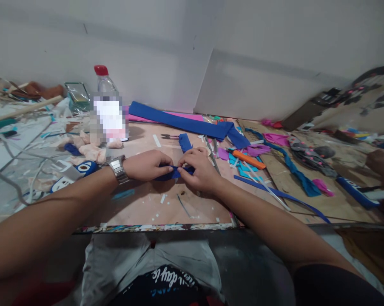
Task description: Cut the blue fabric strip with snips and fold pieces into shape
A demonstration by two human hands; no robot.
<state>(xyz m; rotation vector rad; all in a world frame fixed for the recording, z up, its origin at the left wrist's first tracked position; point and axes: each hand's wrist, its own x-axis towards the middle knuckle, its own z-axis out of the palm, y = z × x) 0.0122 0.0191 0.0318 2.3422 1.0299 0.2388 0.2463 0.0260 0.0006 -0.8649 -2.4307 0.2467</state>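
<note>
A dark blue fabric strip (166,175) lies between my two hands, low over the middle of the worktable (140,204). My left hand (149,165), with a metal watch on the wrist, pinches its left part between thumb and fingers. My right hand (200,170) has its fingers closed on the right part, thumb pressed down. A loose blue piece (185,142) sticks up just behind my right fingers. Farther back, a long folded blue band (179,122) lies across the table over a pink strip (188,115). Small snips (170,137) rest behind my hands.
A red-capped bottle (105,83) and a lit phone (110,117) stand at back left, beside peach fabric scraps (91,148). An orange cutter (249,160) lies right among coloured scraps. Another person's hand (381,165) shows at the far right. The table's front edge runs below my hands.
</note>
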